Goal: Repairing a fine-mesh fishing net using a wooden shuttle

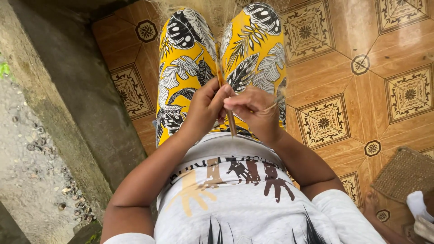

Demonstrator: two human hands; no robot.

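Note:
I sit on a tiled floor with my legs in yellow leaf-print trousers [190, 58] stretched out ahead. My left hand [205, 108] and my right hand [253, 110] meet over my lap. Both pinch a thin brown stick [231, 122] that runs upright between my thighs, its lower end pointing at my grey printed shirt [235, 199]. Pale dry fibres [212, 11] fan out near my knees, and a few strands [276, 103] cross my right hand.
Patterned brown floor tiles [361, 58] spread to the right. A concrete step edge [68, 99] and gravel ground [27, 171] lie on the left. A woven mat [404, 174], white cloth [418, 205] and another person's bare foot [373, 203] sit at lower right.

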